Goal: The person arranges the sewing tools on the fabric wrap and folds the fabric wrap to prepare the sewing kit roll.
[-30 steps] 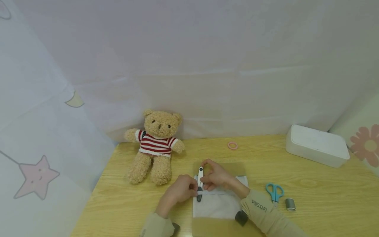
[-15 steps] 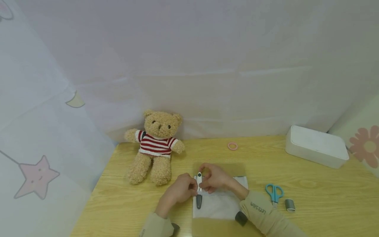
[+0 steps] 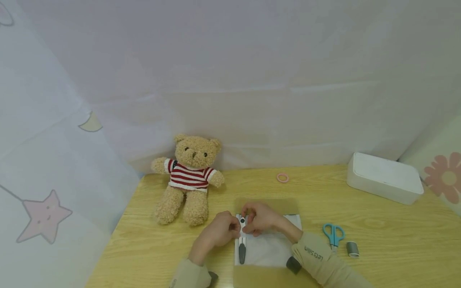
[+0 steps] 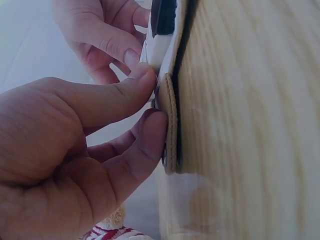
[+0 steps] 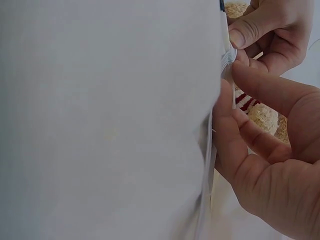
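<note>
A slim white tool [image 3: 242, 241] with a dark grey end and a black dot at its top lies lengthwise along the left edge of a white cloth panel [image 3: 266, 252]. It passes under a ribbed white elastic band [image 5: 230, 56]. My right hand [image 3: 264, 218] pinches the tool near its dotted end between thumb and index finger. From the left, my left hand [image 3: 220, 229] pinches the band at the panel's edge, and its thumb [image 4: 142, 80] meets the white part. Fingers partly hide the band's left end.
The panel lies in a tan folder [image 3: 273, 276] on the wooden table [image 3: 126, 248]. A teddy bear [image 3: 194, 152] sits behind, left. Blue-handled scissors [image 3: 333, 234] and a grey thread spool [image 3: 352, 249] lie to the right, with a pink ring [image 3: 282, 177] and white box [image 3: 386, 177] farther back.
The tool has slid toward me under the band, its grey end now lower on the panel. My right hand has moved down with its dotted end. The left hand has stayed nearly still.
</note>
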Action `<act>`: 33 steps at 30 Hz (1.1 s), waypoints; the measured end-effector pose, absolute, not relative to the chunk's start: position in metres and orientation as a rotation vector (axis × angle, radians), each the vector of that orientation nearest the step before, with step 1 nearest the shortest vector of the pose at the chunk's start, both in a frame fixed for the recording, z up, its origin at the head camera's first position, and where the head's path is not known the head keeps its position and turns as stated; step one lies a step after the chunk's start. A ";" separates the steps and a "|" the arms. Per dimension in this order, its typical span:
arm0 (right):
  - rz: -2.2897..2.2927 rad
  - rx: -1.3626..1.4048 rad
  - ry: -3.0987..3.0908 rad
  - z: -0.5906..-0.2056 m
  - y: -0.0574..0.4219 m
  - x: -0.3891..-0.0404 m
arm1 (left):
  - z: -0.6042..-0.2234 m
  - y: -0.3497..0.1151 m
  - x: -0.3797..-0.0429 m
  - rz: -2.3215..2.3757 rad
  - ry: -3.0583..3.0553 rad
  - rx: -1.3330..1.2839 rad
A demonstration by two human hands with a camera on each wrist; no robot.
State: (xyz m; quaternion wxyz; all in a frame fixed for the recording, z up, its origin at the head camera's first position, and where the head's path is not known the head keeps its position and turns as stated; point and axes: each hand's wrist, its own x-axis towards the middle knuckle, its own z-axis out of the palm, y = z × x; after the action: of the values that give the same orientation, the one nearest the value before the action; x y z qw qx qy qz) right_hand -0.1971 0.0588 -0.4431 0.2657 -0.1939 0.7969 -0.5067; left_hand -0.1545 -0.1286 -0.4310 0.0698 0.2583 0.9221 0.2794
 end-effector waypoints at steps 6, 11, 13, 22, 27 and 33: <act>-1.363 -0.524 2.172 -0.442 0.061 -0.196 | -0.430 -0.126 -0.154 0.856 2.756 0.755; -1.350 -0.521 2.197 -0.440 0.063 -0.194 | -0.429 -0.124 -0.154 0.897 2.731 0.715; -1.356 -0.519 2.192 -0.439 0.063 -0.193 | -0.429 -0.124 -0.153 0.907 2.733 0.711; -1.575 -0.529 2.066 -0.426 0.083 -0.186 | -0.426 -0.126 -0.155 0.981 2.725 0.730; -1.604 -0.510 2.142 -0.414 0.117 -0.182 | -0.424 -0.120 -0.156 1.078 2.702 0.785; -1.560 -0.503 2.289 -0.404 0.169 -0.179 | -0.421 -0.108 -0.157 1.106 2.669 0.825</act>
State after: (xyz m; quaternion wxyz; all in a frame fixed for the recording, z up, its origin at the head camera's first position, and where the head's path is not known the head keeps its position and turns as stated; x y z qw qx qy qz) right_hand -0.1788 0.1693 -0.4043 0.1626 -0.1764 0.8022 -0.5467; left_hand -0.1570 -0.1078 -0.4215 0.0686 0.2740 0.8862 0.3672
